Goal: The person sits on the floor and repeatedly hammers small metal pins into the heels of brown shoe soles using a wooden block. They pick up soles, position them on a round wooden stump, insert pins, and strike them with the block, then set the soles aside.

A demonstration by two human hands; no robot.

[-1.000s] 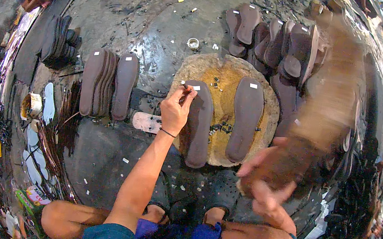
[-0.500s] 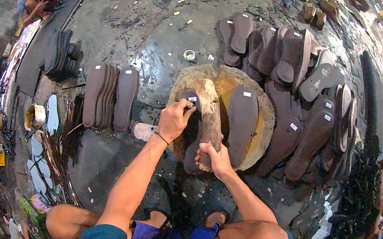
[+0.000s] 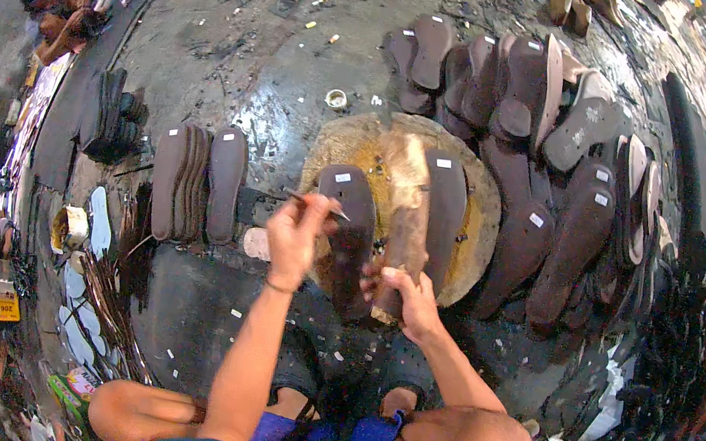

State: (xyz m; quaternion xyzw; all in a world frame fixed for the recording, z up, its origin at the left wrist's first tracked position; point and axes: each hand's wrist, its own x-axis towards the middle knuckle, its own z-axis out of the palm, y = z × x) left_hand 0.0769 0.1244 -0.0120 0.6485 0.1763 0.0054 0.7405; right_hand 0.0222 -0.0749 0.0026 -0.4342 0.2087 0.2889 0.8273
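Observation:
My left hand is closed round a slim dark metal punch, its pale tip standing out past the fingers. The hand hovers over the left edge of a brown shoe sole with a white label near its top. My right hand grips the lower end of a rough wooden mallet, which lies across my view between that sole and a second brown sole. Both soles rest on a round wooden block; the mallet hides part of the second one.
Left of the block stand a row of brown soles and a single sole. A large heap of soles spreads to the right. Beyond the block sits a small round cup. Two people are at the far left.
My left hand has drawn back left with the punch, which has tilted from the sole toward lying flat. The left sole's label and top now show. The mallet has shifted slightly right.

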